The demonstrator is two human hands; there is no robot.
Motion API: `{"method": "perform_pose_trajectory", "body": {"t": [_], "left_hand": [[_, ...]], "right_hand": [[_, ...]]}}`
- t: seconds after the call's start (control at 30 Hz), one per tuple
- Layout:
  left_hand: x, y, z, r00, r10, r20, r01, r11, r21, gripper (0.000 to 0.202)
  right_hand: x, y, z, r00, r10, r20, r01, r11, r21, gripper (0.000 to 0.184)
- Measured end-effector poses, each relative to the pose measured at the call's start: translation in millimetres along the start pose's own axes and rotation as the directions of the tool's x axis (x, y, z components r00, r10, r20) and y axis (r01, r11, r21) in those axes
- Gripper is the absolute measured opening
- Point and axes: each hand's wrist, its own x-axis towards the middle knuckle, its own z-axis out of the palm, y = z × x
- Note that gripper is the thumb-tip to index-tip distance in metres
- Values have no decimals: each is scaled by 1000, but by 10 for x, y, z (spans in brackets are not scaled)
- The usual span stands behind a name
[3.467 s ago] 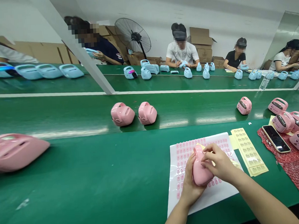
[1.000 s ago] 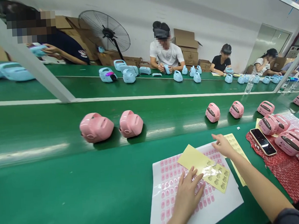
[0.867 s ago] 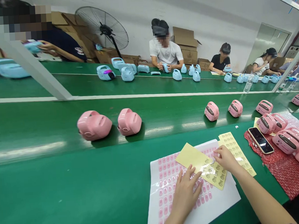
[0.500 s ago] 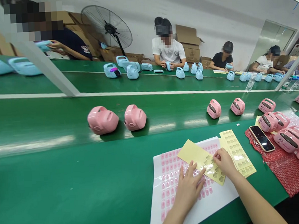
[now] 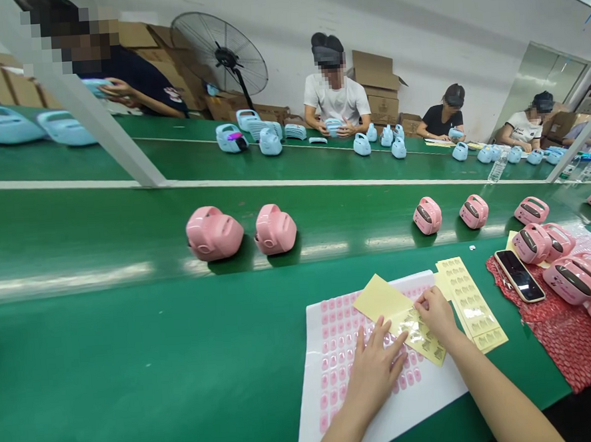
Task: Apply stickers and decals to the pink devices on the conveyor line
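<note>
My left hand (image 5: 375,369) lies flat with its fingers spread. Its fingertips rest on the lower edge of a yellow sticker sheet (image 5: 380,299), over a white sheet (image 5: 310,380) of pink oval stickers. At the yellow sheet's upper right edge my right hand (image 5: 439,315) is closed in a pinch, on what looks like a clear sticker (image 5: 410,319); the fingertips partly hide it. More yellow sticker sheets (image 5: 473,303) lie just right of that hand.
A phone (image 5: 519,275) and several pink toy-like cases (image 5: 572,277) sit on red bubble wrap (image 5: 574,351) at the right. More pink cases (image 5: 274,229) stand along the belt (image 5: 336,225). Beyond a white rail (image 5: 323,182), co-workers (image 5: 335,98) handle blue cases (image 5: 270,141).
My right hand has shifted slightly left along the yellow sheet's edge, still pinched. The left hand stays on the sheet. The view has turned a little, so the background sits further right.
</note>
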Motion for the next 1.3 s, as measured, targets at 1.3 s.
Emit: {"method": "perform_pose_trajectory", "body": {"t": [1.3], "left_hand": [[20,65,-118,996,-25,82,22,999,42,32]], "right_hand": [[-115,45,7,988,-152,-12,151,961,232,12]]}}
